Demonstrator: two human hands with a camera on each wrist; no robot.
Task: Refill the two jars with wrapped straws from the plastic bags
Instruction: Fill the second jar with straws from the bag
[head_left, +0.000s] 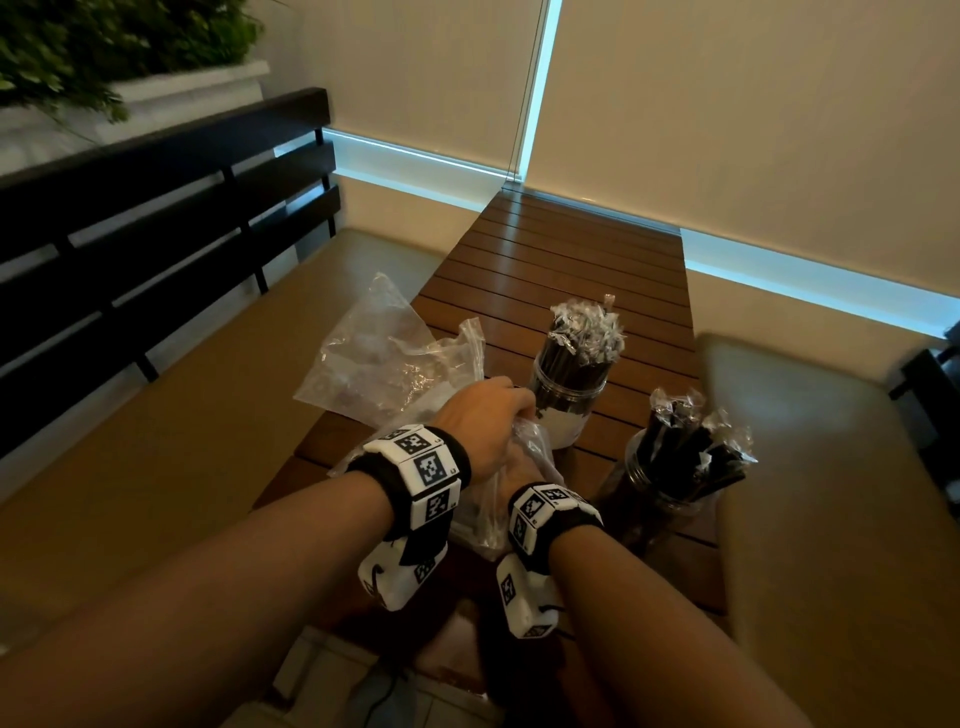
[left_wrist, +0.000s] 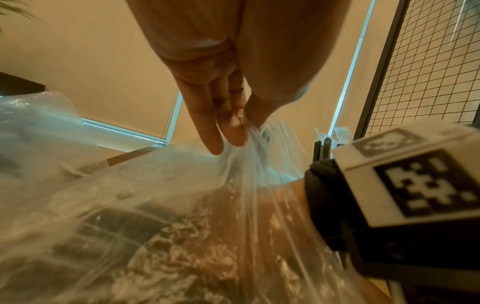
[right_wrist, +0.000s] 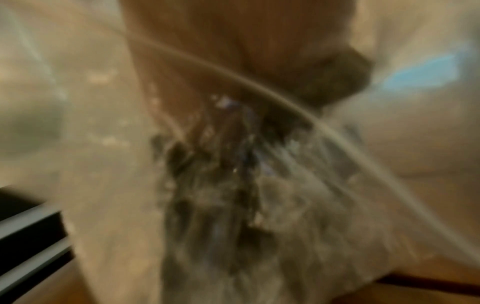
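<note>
Two clear jars stand on the slatted wooden table (head_left: 561, 249), both stuffed with black wrapped straws: the far jar (head_left: 570, 387) and the near jar (head_left: 670, 483). My left hand (head_left: 493, 410) pinches the gathered rim of a clear plastic bag (head_left: 530, 447) between thumb and fingers (left_wrist: 231, 131) and holds it up. Dark wrapped straws (left_wrist: 124, 236) lie inside that bag. My right hand (head_left: 513, 472) reaches into the bag beneath the left hand, its fingers hidden. The right wrist view is blurred; the hand (right_wrist: 233, 51) is at the wrapped straws (right_wrist: 221, 181), its grip unclear.
A second crumpled plastic bag (head_left: 374, 353) lies at the table's left edge, behind my left hand. Tan cushioned benches (head_left: 171, 415) flank the table, with a dark slatted backrest (head_left: 156, 218) on the left. Blinds close off the far end.
</note>
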